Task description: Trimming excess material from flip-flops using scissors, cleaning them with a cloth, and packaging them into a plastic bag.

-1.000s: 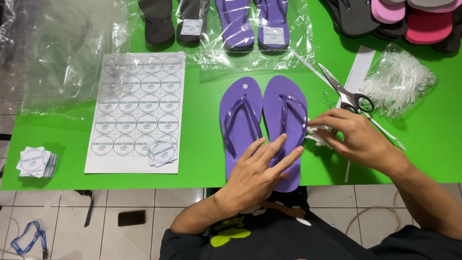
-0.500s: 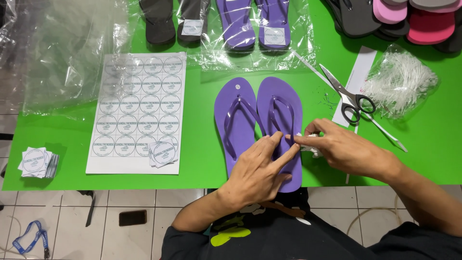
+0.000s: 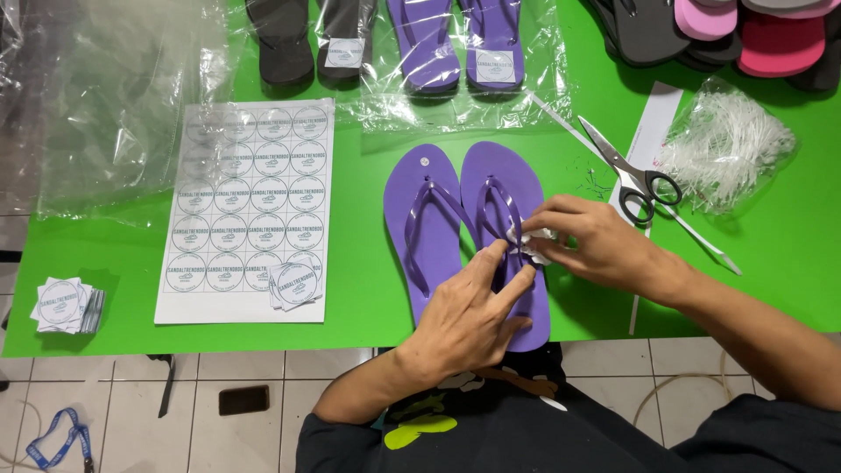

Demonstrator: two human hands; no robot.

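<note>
Nearest, at the front edge of the green surface (image 3: 368, 289), the left hand (image 3: 469, 315) lies flat on the heel end of the right-hand purple flip-flop (image 3: 506, 236), its fingers (image 3: 517, 280) stretched forward and loosely spread, pressing down rather than gripping, with their tips at the strap. Just beyond, the right hand (image 3: 587, 241) comes in from the right edge and its fingers pinch a small white tag (image 3: 526, 236) against that strap, closed narrowly on it. The pair of flip-flops lies side by side, toes pointing to the far edge, the heel of the one being worked on overhanging the front edge slightly; its mate (image 3: 425, 223) sits touching it on the left, untouched. Further left, a white sheet of round stickers (image 3: 250, 201) lies flat, one loose sticker (image 3: 296, 282) resting on its near right corner, and a small stack of cut stickers (image 3: 63, 305) sits at the front left corner. To the right of the hands, scissors (image 3: 631, 171) lie open on a white paper strip (image 3: 653, 131), beside a clear bag of white plastic ties (image 3: 723, 153). Along the far edge lie bagged purple flip-flops (image 3: 460, 44), dark ones (image 3: 307, 39), and a stack of pink and black ones (image 3: 745, 35) in the far right corner.
</note>
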